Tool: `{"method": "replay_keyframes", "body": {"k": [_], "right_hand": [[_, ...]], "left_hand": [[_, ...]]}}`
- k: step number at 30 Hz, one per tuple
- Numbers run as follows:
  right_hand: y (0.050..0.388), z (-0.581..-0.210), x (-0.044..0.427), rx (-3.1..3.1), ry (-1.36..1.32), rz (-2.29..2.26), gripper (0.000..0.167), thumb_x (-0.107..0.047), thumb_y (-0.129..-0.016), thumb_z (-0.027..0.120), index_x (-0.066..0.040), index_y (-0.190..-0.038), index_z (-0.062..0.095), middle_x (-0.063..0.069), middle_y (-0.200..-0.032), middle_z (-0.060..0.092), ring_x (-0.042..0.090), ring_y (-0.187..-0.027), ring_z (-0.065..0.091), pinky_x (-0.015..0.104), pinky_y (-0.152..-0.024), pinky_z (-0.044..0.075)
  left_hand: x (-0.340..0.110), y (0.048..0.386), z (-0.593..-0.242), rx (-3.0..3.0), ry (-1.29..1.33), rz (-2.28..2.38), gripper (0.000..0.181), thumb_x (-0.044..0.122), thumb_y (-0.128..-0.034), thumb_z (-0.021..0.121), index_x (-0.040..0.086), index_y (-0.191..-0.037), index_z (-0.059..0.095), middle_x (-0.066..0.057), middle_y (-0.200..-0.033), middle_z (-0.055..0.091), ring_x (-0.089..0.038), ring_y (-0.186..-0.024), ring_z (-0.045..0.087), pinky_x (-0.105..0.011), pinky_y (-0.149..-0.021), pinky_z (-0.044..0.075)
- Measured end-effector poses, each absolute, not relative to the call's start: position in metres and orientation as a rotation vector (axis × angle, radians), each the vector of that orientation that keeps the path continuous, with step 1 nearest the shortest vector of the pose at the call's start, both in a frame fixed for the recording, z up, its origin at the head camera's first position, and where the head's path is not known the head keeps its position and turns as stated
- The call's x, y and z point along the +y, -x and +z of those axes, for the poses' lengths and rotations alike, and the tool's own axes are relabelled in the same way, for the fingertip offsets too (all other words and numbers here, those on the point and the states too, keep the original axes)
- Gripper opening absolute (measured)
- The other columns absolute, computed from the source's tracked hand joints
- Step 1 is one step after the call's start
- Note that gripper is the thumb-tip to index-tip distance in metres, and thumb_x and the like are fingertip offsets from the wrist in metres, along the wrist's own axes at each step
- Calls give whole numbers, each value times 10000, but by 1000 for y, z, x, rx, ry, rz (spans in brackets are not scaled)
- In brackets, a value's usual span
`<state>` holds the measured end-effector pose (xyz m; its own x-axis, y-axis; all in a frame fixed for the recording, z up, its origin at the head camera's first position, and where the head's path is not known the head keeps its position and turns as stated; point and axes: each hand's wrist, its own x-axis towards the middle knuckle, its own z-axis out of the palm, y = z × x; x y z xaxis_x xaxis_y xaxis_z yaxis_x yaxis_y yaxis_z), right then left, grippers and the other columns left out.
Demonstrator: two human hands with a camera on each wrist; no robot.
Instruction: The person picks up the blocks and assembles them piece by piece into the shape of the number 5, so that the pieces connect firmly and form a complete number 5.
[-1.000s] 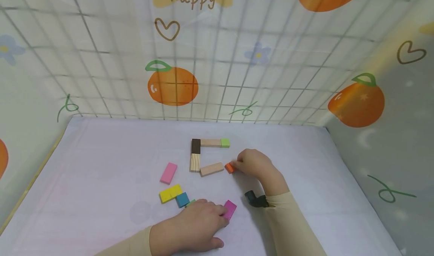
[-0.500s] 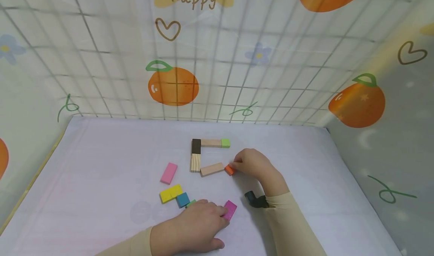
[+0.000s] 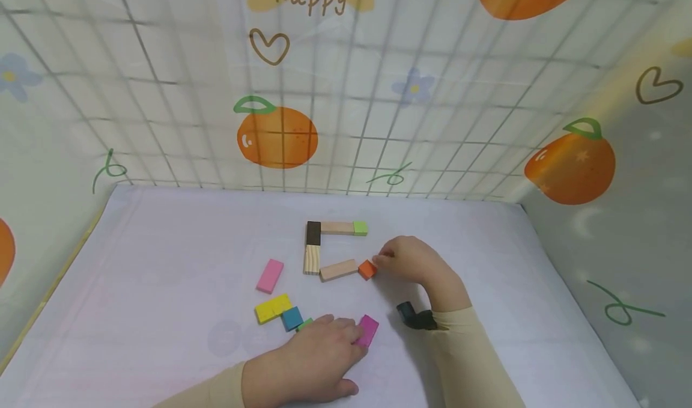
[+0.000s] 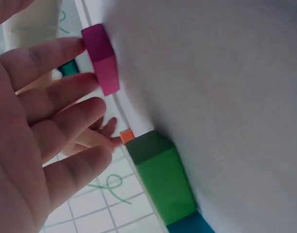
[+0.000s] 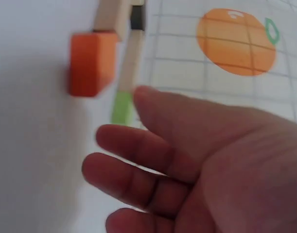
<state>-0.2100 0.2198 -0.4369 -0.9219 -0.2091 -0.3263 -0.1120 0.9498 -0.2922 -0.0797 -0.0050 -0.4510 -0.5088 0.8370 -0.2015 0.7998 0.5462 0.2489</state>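
Note:
An orange block (image 3: 367,270) lies at the right end of a tilted plain wooden block (image 3: 339,270). My right hand (image 3: 413,264) is just right of the orange block; the right wrist view shows its fingers loosely bent, with a gap between them and the block. My left hand (image 3: 316,357) rests low over the table, its fingers extended. Its fingertips touch a magenta block (image 3: 368,330), also seen in the left wrist view. A green block (image 4: 165,179) lies by that hand, mostly hidden under it in the head view, beside a blue block (image 3: 292,318).
A dark brown block (image 3: 313,233), a striped wooden block (image 3: 312,259), a plain wooden block (image 3: 337,228) and a light green block (image 3: 360,228) form a bracket behind. Yellow (image 3: 273,308) and pink (image 3: 270,276) blocks lie left. A patterned curtain (image 3: 335,83) bounds the back.
My right hand has let go of the orange block and drawn slightly right; the block has moved against the wooden block's end. The magenta block has shifted slightly away under my left fingertips.

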Motion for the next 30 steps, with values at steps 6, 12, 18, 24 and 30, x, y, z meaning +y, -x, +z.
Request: {"method": "replay_keyframes", "body": {"k": [6,12,18,24,30], "right_hand": [[199,-428,222,2632,205,-373,436,-370,-811,826,-136,-582,539,-29,-558,359,140,-554,382,286,-542,333],[189,-437,200,2558,283,-238,494,-421,-707,884,-157,-531,506,-46,-518,340,126,-510,344,277,-523,311],[190,-438,197,2585,212,-182,457,-427,-681,899,-138,-561,566,-28,-537,389,151,-544,400,291,-545,351],[194,-437,204,2607,189,-233,475,-433,-679,905,-146,-580,539,-35,-548,377,143,-554,388,294,-542,356],[195,-434,210,2567,172,-260,473,-429,-688,902,-135,-587,546,-26,-557,378,143,-565,409,293,-557,365]], "left_hand": [[-7,80,-458,2550,-1333,222,631,591,-827,752,314,-1377,614,42,-1363,574,-112,-1274,497,-385,-1069,479],[-7,79,-462,2592,-1300,119,747,665,-821,709,259,-1429,560,19,-1486,509,-174,-1441,419,-475,-1122,438],[-7,77,-457,2605,-1342,51,699,660,-830,704,223,-1367,612,42,-1329,591,-127,-1295,504,-429,-1090,466],[-2,74,-459,2609,-1428,54,683,663,-841,690,213,-1351,629,59,-1249,601,-87,-1202,520,-334,-1014,486],[4,75,-463,2648,-1440,40,716,684,-823,693,236,-1375,610,60,-1190,586,-73,-1086,524,-269,-899,480]]}}
